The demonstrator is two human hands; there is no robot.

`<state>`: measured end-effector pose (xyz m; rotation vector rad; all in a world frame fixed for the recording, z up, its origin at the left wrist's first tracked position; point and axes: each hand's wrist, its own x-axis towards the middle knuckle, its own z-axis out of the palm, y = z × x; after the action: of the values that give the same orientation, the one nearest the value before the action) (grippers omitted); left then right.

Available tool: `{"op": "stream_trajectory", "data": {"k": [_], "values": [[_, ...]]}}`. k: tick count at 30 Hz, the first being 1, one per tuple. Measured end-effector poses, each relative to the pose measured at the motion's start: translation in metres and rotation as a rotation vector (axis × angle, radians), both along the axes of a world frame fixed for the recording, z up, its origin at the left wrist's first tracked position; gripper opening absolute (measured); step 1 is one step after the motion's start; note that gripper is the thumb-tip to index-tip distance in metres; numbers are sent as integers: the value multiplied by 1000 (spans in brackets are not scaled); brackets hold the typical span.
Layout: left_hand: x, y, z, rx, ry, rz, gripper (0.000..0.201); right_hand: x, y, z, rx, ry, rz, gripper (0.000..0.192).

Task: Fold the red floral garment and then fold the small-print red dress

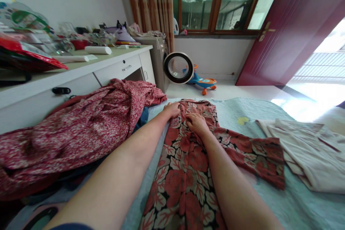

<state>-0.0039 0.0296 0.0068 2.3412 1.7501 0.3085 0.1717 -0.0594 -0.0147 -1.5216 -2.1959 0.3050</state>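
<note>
Pale-blue cover (pixel 258 109), floral garment (pixel 185 167) atop. Left hand (pixel 171 109), right hand (pixel 197 122) on garment, both half-curled; grip unclear.

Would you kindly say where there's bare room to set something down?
On the blue cover: far side, between the floral garment and beige clothes; near side, between the right forearm and those clothes. Crowded: the left side, heaped with red patterned cloth, and the cluttered countertop.

1 head-worn view, facing forward, angled down
</note>
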Motion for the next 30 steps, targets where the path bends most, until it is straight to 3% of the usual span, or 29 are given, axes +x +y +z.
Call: {"op": "stream_trajectory", "data": {"k": [6,12,17,20,25,30], "values": [[-16,-2,1,127,-96,18,44,0,1,-2,0,10,-1,35],[-13,-12,-10,114,-95,-80,28,-2,0,1,-2,1,-15,36],[-13,-19,-4,168,-140,-36,35,-2,-1,2,-7,-3,-9,35],[-7,-31,-3,191,-170,-15,39,-2,-1,2,0,11,-16,34],[13,-54,-14,193,-237,-168,32,-3,-2,3,-11,-29,-34,35],[24,-46,-14,185,-221,-138,23,-3,-4,7,-21,-67,-32,36]]}}
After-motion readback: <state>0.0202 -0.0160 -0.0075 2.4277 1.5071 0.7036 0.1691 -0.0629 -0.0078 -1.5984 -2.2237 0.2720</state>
